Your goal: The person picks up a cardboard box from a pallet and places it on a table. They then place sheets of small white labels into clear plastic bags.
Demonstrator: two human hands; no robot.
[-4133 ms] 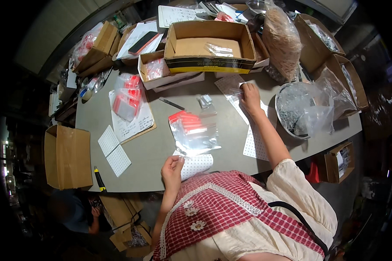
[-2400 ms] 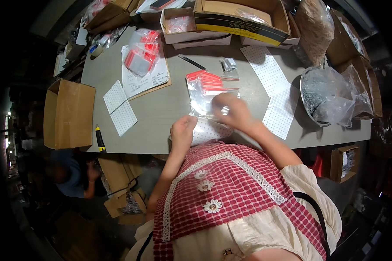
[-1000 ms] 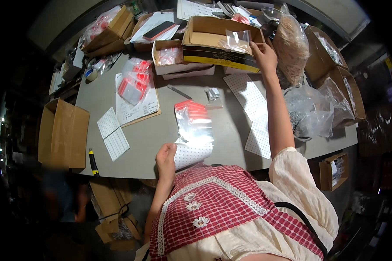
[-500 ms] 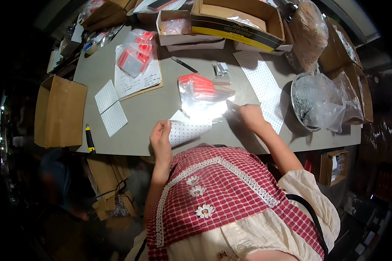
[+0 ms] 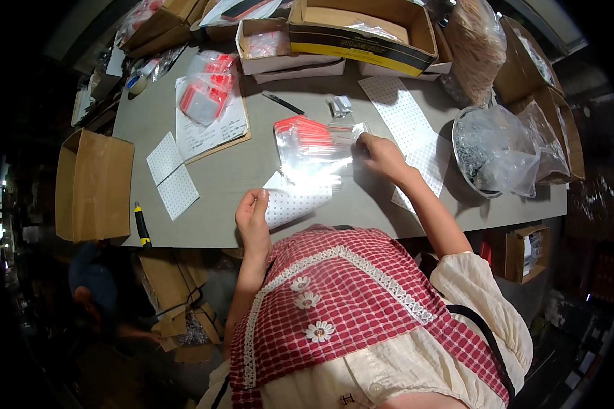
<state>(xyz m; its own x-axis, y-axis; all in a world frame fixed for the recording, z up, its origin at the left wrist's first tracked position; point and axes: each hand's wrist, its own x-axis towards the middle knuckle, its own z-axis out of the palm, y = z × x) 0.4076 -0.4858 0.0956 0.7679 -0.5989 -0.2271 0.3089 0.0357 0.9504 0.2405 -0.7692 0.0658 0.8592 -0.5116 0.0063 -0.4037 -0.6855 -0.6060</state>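
My left hand [image 5: 254, 221] pinches the left edge of a curled white sticker sheet [image 5: 295, 206] printed with rows of small marks. Beyond it lies a fanned stack of clear zip bags [image 5: 305, 136] with red tops, glaring under the light; the sheet's far edge meets the stack's near side. My right hand [image 5: 387, 158] is at the stack's right side, thumb and fingers closed on the corner of a clear zip bag. Just past the stack sits a small packet of grey-white pieces [image 5: 340, 105]. A black pen [image 5: 284, 103] rests left of that packet.
More sticker sheets [image 5: 173, 167] lie left and right. Bagged red-topped packs cover a clipboard [image 5: 242, 138]. A metal bowl [image 5: 457, 146] of small metal parts stands right; open cartons [image 5: 361, 51] line the back. A cutter knife [image 5: 141, 225] is at the front left edge, near a person below.
My right hand has moved up and slightly inward along the bags' right side, its fingers now closed on a corner. My left hand and the sheet stay put. The person at lower left has shifted.
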